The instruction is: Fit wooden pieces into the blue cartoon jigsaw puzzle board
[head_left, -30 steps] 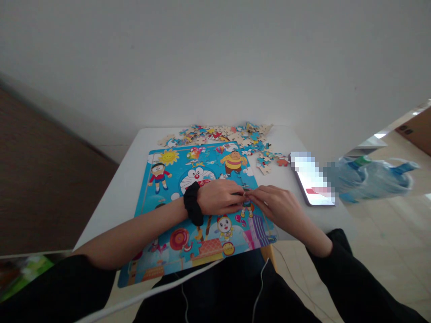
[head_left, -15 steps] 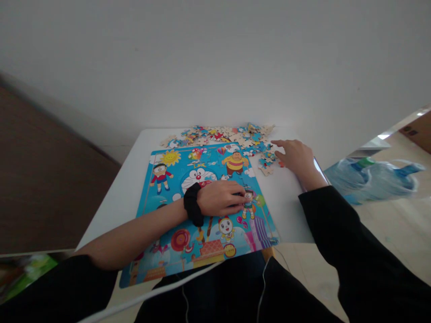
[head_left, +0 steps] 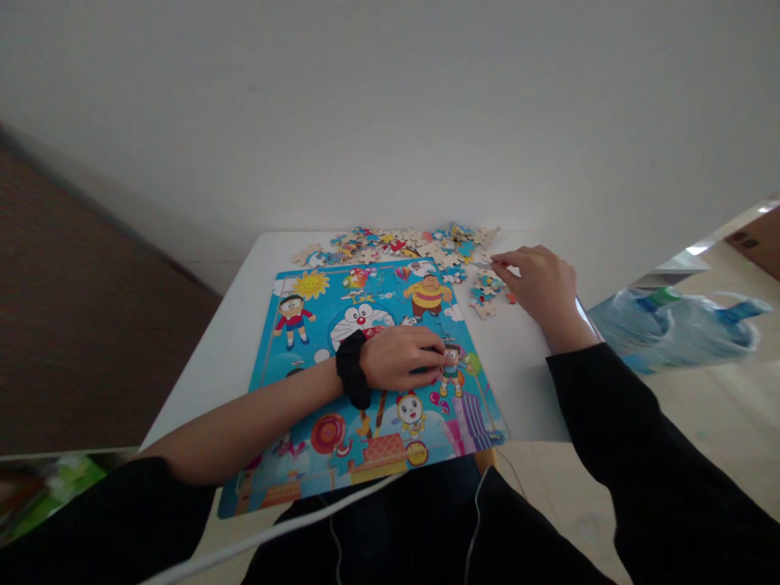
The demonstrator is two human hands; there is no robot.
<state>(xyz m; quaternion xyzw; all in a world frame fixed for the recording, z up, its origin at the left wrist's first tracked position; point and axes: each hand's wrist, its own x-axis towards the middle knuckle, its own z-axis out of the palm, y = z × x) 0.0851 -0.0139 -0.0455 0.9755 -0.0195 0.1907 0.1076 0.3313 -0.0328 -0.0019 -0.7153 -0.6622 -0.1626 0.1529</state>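
A blue cartoon jigsaw puzzle board point(head_left: 268, 422) lies on a small white table, printed with several figures and a sun. My left hand point(head_left: 402, 357) rests on its right-centre part, fingers stretched out loosely with gaps between them, a black band round the wrist. The palm side of that hand is hidden. Beyond the board's far edge, a heap of loose puzzle pieces point(head_left: 396, 244) spreads along the wall, some showing bare wood backs. At the right end of this heap, my right hand point(head_left: 536, 280) pinches a pale puzzle piece point(head_left: 486, 262) between thumb and forefinger.
The white table point(head_left: 530, 390) stands against a grey wall. A dark thin device edge shows beside my right wrist. On the floor to the right are large plastic-wrapped water bottles point(head_left: 682, 325). A white cable point(head_left: 292, 528) crosses in front of the board.
My right hand's thumb and forefinger have closed together into a pinch at the right end of the heap, the wrist rising slightly. My left hand stays in place on the board.
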